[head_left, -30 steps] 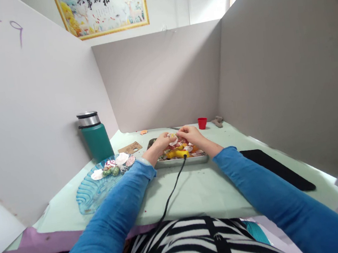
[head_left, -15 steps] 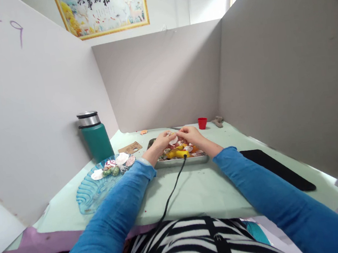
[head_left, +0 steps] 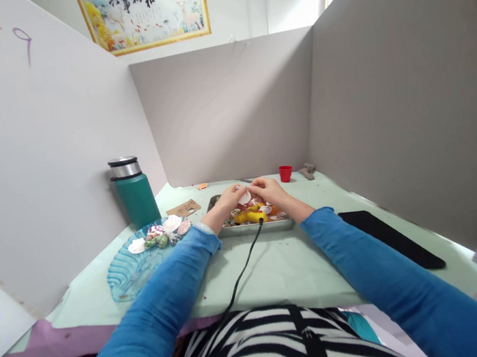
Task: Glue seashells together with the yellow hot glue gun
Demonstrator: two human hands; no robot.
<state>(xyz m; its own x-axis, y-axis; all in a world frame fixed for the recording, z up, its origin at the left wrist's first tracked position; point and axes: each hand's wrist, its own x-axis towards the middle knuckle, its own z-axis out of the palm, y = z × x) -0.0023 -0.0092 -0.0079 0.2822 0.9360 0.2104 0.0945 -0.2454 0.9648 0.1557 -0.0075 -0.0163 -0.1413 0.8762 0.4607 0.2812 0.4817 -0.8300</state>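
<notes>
Above the metal tray (head_left: pixel 256 229), my left hand (head_left: pixel 228 200) is closed on a white seashell (head_left: pixel 245 198). My right hand (head_left: pixel 269 191) meets it there, its fingers pinched together at the shell's upper edge; what they pinch is too small to make out. Beneath both hands, the tray holds several mixed shells in white, orange and reddish tones. A yellow glue gun (head_left: pixel 249 217) lies across the shells at the tray's near side, and its black cord (head_left: pixel 244 268) runs toward my body.
At left, a blue glass dish (head_left: pixel 130 272) carries several shells, with a green bottle (head_left: pixel 136 198) behind it. A cardboard piece (head_left: pixel 184 208) lies beyond. A red cup (head_left: pixel 285 173) and grey driftwood (head_left: pixel 307 171) are at the back right; a black mat (head_left: pixel 389 237) lies right.
My two hands have shifted very slightly over the tray, and the white seashell shows a little more plainly between them. The other things have not moved.
</notes>
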